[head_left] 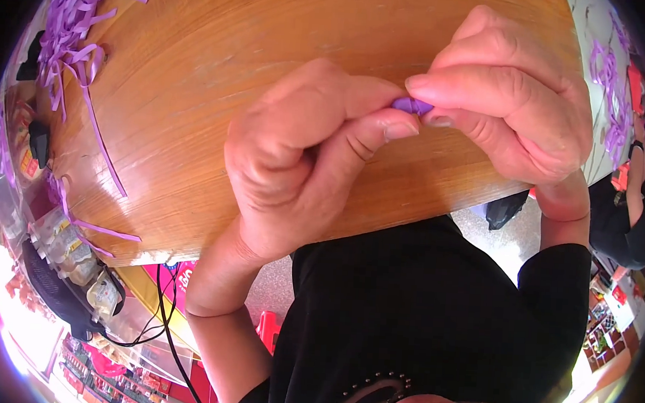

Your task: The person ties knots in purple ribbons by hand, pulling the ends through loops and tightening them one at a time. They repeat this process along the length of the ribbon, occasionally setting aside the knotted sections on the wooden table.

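A small purple piece (413, 106), like a tightly folded or knotted bit of ribbon, is pinched between my two hands above the wooden table (199, 56). My left hand (288, 152) grips its left end between thumb and forefinger, the other fingers curled in. From the right, my right hand (517, 102) pinches the other end with thumb and forefinger. Most of the piece is covered by the fingertips, so its exact form cannot be made out.
Loose purple ribbons (76, 24) are heaped at the table's far left, some strands trailing across the wood. More ribbons (611, 92) lie on a white surface at the right, near another person's black clothing (617, 224). Black cables (162, 302) hang by the table's near-left corner.
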Available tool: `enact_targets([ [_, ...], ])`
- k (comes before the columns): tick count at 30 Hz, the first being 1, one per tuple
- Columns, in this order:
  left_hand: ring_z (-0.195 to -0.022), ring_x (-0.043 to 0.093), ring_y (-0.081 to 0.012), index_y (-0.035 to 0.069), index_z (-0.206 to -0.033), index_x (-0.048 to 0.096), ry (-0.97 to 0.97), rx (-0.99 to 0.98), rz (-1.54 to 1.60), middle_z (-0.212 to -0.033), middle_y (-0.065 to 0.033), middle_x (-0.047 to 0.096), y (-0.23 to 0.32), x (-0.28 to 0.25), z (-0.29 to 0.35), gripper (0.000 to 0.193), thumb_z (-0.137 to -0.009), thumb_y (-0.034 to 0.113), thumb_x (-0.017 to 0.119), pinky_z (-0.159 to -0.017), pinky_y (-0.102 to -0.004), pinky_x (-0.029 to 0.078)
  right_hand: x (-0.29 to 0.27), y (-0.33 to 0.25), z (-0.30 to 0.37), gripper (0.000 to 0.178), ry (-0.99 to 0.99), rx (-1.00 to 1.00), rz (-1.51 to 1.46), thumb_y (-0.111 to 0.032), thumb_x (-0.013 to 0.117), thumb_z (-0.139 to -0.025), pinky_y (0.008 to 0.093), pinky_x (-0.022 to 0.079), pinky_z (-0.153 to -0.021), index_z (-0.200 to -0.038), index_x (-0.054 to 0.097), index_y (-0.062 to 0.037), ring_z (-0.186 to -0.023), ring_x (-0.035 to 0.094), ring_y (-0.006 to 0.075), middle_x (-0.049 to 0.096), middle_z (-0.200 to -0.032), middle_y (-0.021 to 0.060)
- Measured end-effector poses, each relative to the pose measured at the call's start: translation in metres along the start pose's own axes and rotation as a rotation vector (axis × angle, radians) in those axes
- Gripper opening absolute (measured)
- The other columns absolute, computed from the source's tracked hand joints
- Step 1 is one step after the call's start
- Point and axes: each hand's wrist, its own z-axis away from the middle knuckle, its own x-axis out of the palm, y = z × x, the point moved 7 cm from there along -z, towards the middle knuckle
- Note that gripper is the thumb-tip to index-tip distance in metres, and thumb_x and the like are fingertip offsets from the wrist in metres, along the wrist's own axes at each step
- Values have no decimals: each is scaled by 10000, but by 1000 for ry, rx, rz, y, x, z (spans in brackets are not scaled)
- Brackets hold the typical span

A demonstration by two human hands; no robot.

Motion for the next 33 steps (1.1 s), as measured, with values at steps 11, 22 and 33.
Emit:
enact_targets([
  [11,-647,565,-174,-14,-866,629,53,161,-248,-751,-100,611,11,3,3,116,-760,20,662,-591,-254,446,0,-3,0,225,12,48,-10,-50,689,-696,247,382,-493,-869,610,71,-567,511,162,573,-718,110],
  [22,-607,547,-160,-23,-863,643,17,142,-283,-692,-86,591,13,1,4,134,-739,17,675,-556,-242,427,2,-15,1,319,-8,-90,220,9,693,-582,277,401,-491,-890,625,57,-609,534,204,574,-773,127],
  [33,-546,487,-150,-7,-844,638,7,150,-202,-639,-63,552,12,6,4,113,-749,36,679,-507,-243,373,3,-12,-3,280,-116,21,143,-14,684,-641,276,397,-494,-907,616,44,-605,524,193,571,-765,105],
])
